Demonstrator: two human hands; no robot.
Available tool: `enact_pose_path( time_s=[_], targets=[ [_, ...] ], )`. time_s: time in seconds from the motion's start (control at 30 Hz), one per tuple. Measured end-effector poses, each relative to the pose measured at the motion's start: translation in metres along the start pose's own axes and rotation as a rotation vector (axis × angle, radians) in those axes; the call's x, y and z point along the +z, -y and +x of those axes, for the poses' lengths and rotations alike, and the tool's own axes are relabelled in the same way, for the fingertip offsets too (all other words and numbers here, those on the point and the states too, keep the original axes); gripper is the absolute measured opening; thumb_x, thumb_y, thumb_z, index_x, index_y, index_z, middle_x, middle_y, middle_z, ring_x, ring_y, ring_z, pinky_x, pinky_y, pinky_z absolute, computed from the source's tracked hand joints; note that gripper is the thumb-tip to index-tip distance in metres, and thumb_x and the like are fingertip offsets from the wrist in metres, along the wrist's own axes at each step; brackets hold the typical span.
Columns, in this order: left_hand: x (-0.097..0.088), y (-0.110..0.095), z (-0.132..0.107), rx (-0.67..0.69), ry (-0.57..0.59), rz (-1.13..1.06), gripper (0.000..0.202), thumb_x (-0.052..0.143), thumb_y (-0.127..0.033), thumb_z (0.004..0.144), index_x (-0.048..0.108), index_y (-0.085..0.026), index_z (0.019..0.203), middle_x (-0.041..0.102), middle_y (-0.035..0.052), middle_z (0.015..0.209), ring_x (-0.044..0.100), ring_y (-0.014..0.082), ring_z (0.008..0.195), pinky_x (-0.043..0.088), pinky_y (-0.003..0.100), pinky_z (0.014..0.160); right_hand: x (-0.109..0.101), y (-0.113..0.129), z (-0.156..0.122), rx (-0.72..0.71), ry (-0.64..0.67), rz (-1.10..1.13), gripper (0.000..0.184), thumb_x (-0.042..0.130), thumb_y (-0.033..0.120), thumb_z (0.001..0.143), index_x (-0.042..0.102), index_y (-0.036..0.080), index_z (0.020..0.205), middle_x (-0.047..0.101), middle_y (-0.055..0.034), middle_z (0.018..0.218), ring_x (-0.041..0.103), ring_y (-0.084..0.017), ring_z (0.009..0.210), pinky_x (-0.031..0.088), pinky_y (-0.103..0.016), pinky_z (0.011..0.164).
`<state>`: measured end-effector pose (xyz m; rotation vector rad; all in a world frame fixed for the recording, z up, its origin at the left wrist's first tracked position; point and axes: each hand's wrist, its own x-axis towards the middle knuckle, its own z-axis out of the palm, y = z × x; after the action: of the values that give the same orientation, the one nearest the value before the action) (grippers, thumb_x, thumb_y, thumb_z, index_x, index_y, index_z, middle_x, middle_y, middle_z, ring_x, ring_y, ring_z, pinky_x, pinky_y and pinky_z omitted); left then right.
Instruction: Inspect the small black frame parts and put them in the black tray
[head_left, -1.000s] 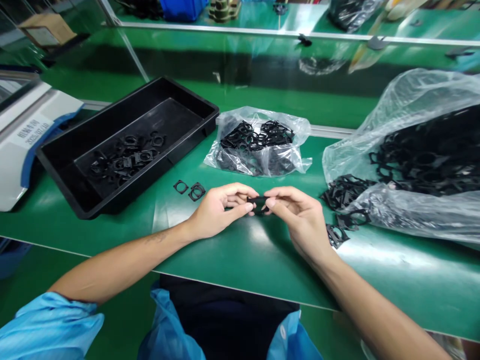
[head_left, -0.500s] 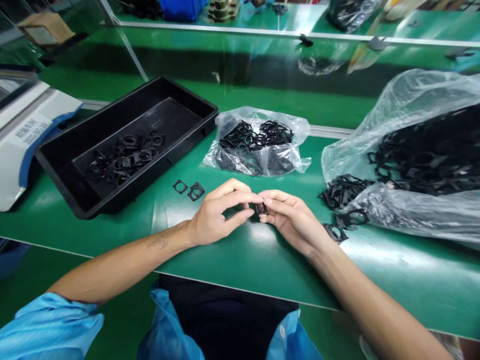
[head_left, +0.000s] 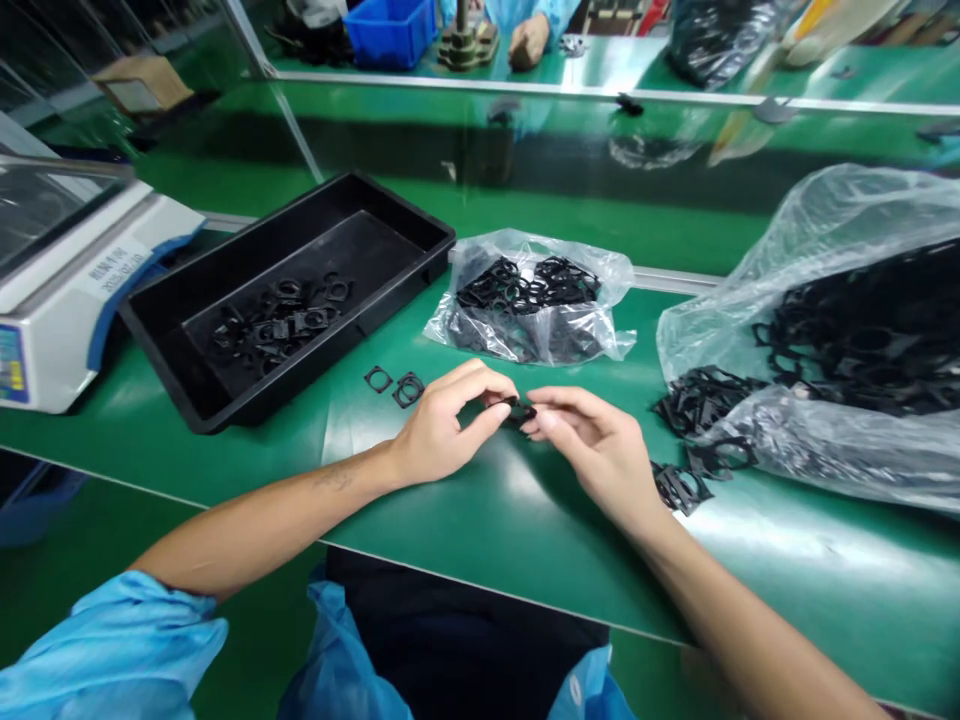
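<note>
Both hands [head_left: 442, 430] [head_left: 611, 445] (green worktop [head_left: 450, 535] beneath)

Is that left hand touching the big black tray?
Apart. The head view plainly shows a strip of green tabletop between the left hand and the black tray.

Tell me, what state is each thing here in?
Left hand: pinching a black part
Right hand: fingertips at the same part
Black part: held, partly hidden
Black tray: open, partly filled
Smaller bag: holding black pieces
Larger bag: open, pieces lying at its mouth
Loose frames: lying flat
Blue bin: upright
</note>
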<state>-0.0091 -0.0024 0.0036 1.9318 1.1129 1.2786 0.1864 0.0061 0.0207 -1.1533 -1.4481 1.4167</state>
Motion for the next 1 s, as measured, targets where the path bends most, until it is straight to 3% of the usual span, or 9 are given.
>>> enact_pose_path(
  time_s=[0.2,0.47,0.67,0.77,0.83,0.93,1.0],
  targets=[
    [0.006,0.008,0.005,-0.132,0.029,-0.064,0.002,0.054,-0.020,0.091,0.053,-0.020,0.093,0.063,0.0014,0.084,0.063,0.0155,0.079,0.056,0.030,0.076,-0.001,-0.005,0.003,-0.173,-0.022,-0.212,0.031,0.079,0.045,0.080,0.076,0.021,0.099,0.077,-0.0075,0.096,0.075,-0.020,0.078,0.065,-0.036,0.082],
    [-0.001,-0.004,0.011,-0.077,0.090,0.020,0.020,0.048,-0.005,0.091,0.049,-0.026,0.093,0.064,-0.0012,0.086,0.067,0.0127,0.078,0.060,0.022,0.077,-0.002,-0.004,0.009,-0.190,-0.080,-0.213,0.030,0.082,0.047,0.075,0.076,0.022,0.091,0.078,-0.0067,0.086,0.076,-0.024,0.073,0.067,-0.037,0.073],
    [-0.009,-0.019,0.010,0.000,0.073,0.148,0.012,0.051,-0.011,0.092,0.057,-0.022,0.092,0.066,-0.0038,0.084,0.071,0.0139,0.080,0.060,0.020,0.078,-0.002,0.001,0.007,-0.313,-0.092,-0.281,0.022,0.079,0.046,0.078,0.075,0.025,0.084,0.077,-0.0052,0.088,0.075,-0.024,0.077,0.066,-0.038,0.077],
    [-0.045,-0.025,0.009,0.106,0.017,0.303,0.015,0.047,-0.018,0.096,0.062,-0.021,0.098,0.069,-0.0007,0.091,0.070,0.0147,0.085,0.059,0.025,0.083,-0.001,0.000,0.007,-0.325,-0.030,-0.310,0.023,0.078,0.046,0.079,0.074,0.024,0.086,0.076,-0.0053,0.087,0.073,-0.022,0.070,0.065,-0.037,0.073],
    [-0.086,-0.024,0.008,0.133,-0.146,0.427,0.010,0.055,-0.019,0.093,0.064,-0.020,0.098,0.071,0.0024,0.093,0.069,0.0168,0.086,0.058,0.030,0.084,-0.001,0.000,0.008,-0.366,0.003,-0.371,0.022,0.075,0.045,0.082,0.073,0.023,0.084,0.076,-0.0056,0.086,0.072,-0.022,0.069,0.063,-0.037,0.073],
    [-0.152,-0.014,0.005,0.040,-0.347,0.676,0.014,0.057,-0.020,0.090,0.065,-0.018,0.101,0.069,0.0050,0.094,0.065,0.0189,0.084,0.054,0.034,0.085,-0.003,-0.001,0.009,-0.413,0.021,-0.446,0.020,0.069,0.041,0.086,0.073,0.023,0.082,0.075,-0.0055,0.083,0.070,-0.021,0.068,0.061,-0.037,0.072],
    [-0.180,-0.005,-0.001,-0.014,-0.336,0.856,0.015,0.055,-0.021,0.090,0.066,-0.018,0.100,0.069,0.0072,0.093,0.063,0.0224,0.088,0.050,0.038,0.089,-0.005,-0.002,0.010,-0.423,0.057,-0.473,0.019,0.066,0.038,0.088,0.073,0.022,0.081,0.075,-0.0055,0.082,0.070,-0.021,0.068,0.059,-0.036,0.071]
  ],
)
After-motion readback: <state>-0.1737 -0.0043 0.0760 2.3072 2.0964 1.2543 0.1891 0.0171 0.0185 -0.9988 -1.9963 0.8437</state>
